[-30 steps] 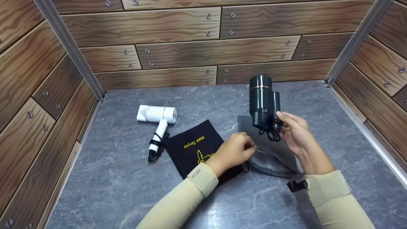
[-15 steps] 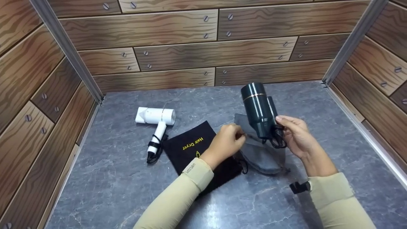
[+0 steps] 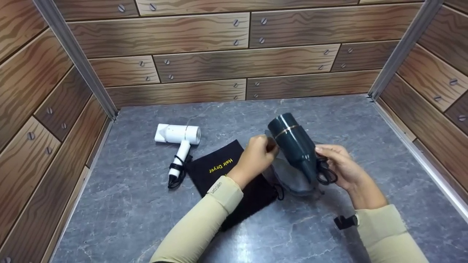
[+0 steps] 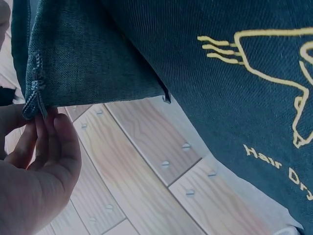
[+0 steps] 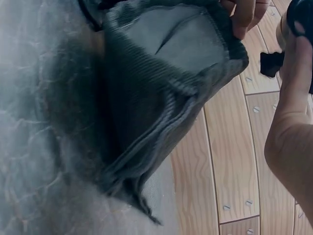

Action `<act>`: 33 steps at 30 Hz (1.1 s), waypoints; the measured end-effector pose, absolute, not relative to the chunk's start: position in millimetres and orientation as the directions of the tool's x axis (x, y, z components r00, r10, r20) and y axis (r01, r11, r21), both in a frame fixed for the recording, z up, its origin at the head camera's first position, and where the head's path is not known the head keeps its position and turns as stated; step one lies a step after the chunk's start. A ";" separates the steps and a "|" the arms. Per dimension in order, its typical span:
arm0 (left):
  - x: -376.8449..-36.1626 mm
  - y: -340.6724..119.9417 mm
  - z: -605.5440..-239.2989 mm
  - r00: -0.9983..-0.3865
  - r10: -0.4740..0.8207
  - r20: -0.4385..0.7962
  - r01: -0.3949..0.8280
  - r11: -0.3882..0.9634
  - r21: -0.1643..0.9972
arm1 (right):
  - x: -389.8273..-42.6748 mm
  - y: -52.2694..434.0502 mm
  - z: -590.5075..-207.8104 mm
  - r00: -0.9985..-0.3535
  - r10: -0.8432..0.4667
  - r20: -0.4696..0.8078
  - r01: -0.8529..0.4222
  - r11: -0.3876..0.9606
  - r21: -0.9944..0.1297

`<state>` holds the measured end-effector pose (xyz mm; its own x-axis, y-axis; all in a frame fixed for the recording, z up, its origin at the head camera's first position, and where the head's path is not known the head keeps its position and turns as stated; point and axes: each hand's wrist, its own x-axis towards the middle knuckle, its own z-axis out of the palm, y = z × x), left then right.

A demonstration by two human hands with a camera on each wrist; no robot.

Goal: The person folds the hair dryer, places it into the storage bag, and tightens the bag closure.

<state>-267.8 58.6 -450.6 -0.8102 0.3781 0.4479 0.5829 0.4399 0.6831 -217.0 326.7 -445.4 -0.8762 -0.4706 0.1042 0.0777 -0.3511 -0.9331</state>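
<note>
My right hand (image 3: 345,170) holds a dark green hair dryer (image 3: 292,140), its handle folded and its cord bundled, tilted over a grey drawstring pouch (image 3: 290,175). My left hand (image 3: 256,155) pinches the pouch's rim. In the left wrist view, the left hand's (image 4: 44,176) fingertips grip the pouch (image 4: 93,58) at its corded edge. The right wrist view shows the pouch (image 5: 146,107) with its mouth spread and cords hanging; the right hand (image 5: 293,112) is at the edge there. Beneath my left forearm lies a black pouch (image 3: 204,173) lettered "Hair Dryer" in yellow.
A white hair dryer (image 3: 177,134) with its black cord (image 3: 178,179) wrapped round the handle lies left of the black pouch. Wood-patterned walls (image 3: 204,65) enclose the grey marbled table (image 3: 120,204) at the back and sides.
The dark green hair dryer has come down and tilted, its top leaning left, closer to my left hand. My left hand has shifted left and slightly up, drawing the grey pouch's rim along.
</note>
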 end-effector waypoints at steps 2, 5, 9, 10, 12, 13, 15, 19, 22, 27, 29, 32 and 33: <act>-270.5 56.3 -450.1 -0.801 0.380 0.462 0.595 0.418 0.687 | -215.9 327.7 -447.4 -0.832 -0.534 0.148 0.080 -0.380 -0.922; -273.0 52.5 -450.7 -0.793 0.377 0.479 0.606 0.399 0.689 | -215.2 328.8 -449.3 -0.770 -0.606 0.200 0.078 -0.400 -0.913; -273.7 47.4 -450.7 -0.796 0.369 0.479 0.600 0.380 0.704 | -215.8 330.3 -451.1 -0.709 -0.670 0.221 0.074 -0.382 -0.921; -273.6 46.7 -450.3 -0.800 0.366 0.475 0.593 0.367 0.716 | -216.0 330.6 -451.8 -0.696 -0.685 0.217 0.082 -0.376 -0.923; -273.0 45.4 -449.8 -0.812 0.356 0.463 0.574 0.340 0.745 | -216.1 330.7 -453.2 -0.675 -0.710 0.201 0.102 -0.359 -0.928; -272.9 45.2 -449.7 -0.816 0.352 0.458 0.566 0.332 0.754 | -215.9 330.5 -454.0 -0.670 -0.719 0.186 0.117 -0.349 -0.930; -272.6 45.0 -449.6 -0.826 0.340 0.449 0.551 0.320 0.771 | -215.2 329.6 -455.9 -0.667 -0.729 0.154 0.145 -0.329 -0.933; -273.2 44.9 -451.6 -0.829 0.330 0.452 0.551 0.341 0.761 | -213.7 327.9 -461.9 -0.653 -0.747 0.124 0.189 -0.319 -0.929; -273.8 44.8 -453.9 -0.825 0.339 0.453 0.558 0.355 0.750 | -212.6 327.3 -466.0 -0.644 -0.756 0.115 0.196 -0.309 -0.931; -274.6 44.3 -455.1 -0.819 0.347 0.458 0.566 0.350 0.747 | -210.5 328.1 -468.4 -0.689 -0.723 0.053 0.192 -0.252 -0.948; -275.1 44.2 -454.6 -0.817 0.345 0.462 0.568 0.344 0.748 | -210.2 329.2 -467.9 -0.696 -0.717 0.039 0.206 -0.252 -0.946; -275.3 43.5 -453.5 -0.820 0.343 0.458 0.562 0.333 0.757 | -210.2 332.1 -466.8 -0.694 -0.719 0.027 0.229 -0.256 -0.939; -275.2 43.2 -453.2 -0.824 0.341 0.454 0.557 0.333 0.761 | -210.3 333.5 -466.6 -0.696 -0.718 0.019 0.235 -0.252 -0.939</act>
<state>-275.2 43.2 -453.2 -0.8236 0.3406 0.4536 0.5569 0.3333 0.7608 -210.3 333.5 -466.6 -0.6958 -0.7180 0.0187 0.2349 -0.2520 -0.9388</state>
